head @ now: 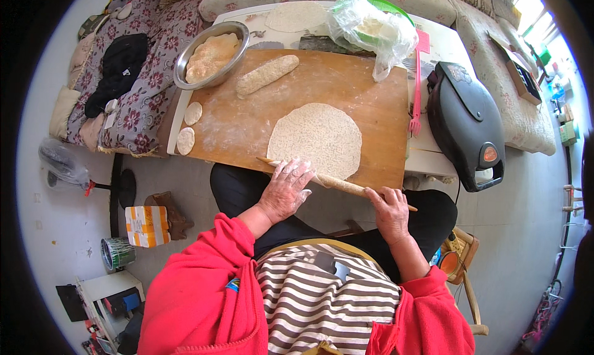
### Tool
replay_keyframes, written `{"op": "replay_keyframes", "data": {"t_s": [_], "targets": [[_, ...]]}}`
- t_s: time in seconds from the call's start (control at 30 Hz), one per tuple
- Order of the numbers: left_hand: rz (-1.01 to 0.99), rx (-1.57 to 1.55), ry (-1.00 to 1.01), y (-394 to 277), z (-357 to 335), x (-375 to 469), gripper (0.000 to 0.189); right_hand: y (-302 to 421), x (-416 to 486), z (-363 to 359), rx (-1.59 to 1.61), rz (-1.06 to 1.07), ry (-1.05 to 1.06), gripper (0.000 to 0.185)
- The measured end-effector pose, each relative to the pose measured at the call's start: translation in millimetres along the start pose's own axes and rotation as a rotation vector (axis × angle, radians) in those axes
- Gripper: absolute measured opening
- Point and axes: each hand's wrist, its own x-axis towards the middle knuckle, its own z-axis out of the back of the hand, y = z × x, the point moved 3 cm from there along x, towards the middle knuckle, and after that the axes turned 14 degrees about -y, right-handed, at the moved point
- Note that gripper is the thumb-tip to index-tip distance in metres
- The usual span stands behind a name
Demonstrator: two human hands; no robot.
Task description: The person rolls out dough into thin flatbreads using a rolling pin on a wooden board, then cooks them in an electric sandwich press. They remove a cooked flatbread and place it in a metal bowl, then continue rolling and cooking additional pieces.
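A tapered wooden rolling pin [348, 186] lies slantwise along the near edge of a floured wooden board [222, 123]. My left hand [287, 188], dusted with flour, holds the pin from above near its left end, fingers laid over it and thumb apart. At the other end, my right hand [390, 211] curls its fingers round the pin, whose tip sticks out beyond them. A thin round sheet of speckled dough [315, 137] spreads on the board. Its near edge meets the pin and partly laps over it; the part under my left hand is hidden.
A dough log [267, 76] and two small dough discs [193, 113] sit on the board. Around it are a metal bowl of flatbreads [180, 79], a plastic bag [343, 23], another dough sheet [297, 16], a pink fly swatter [417, 85] and a black electric griddle [464, 118].
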Motion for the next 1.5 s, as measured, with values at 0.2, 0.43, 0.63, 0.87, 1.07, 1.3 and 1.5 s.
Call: {"op": "replay_keyframes", "data": {"t_s": [0.2,0.43,0.63,0.87,1.07,1.3,1.5], "targets": [[0.076,0.111,0.021,26,-41,90,0.076,-18,29,-8,-0.111,-0.045,-0.046,0.043],[0.072,0.284,-0.205,43,-36,209,0.077,-49,62,-32,-0.041,-0.185,-0.023,0.038],[-0.208,0.0,0.046,-7,-20,101,0.059,4,5,-37,0.514,-0.889,0.254,0.022],[-0.157,0.03,0.116,-56,-73,166,0.065,-8,-28,-23,0.116,-0.677,0.065,0.022],[-0.15,-0.072,-0.023,-92,-125,262,0.076,-27,-17,1,-0.141,-0.752,0.14,0.025],[-0.021,-0.06,-0.08,-30,-78,147,0.076,-6,-19,-26,0.161,-0.788,0.252,0.037],[0.363,-0.321,-0.285,14,-21,44,0.052,49,0,-57,1.033,-1.253,0.709,0.043]]}}
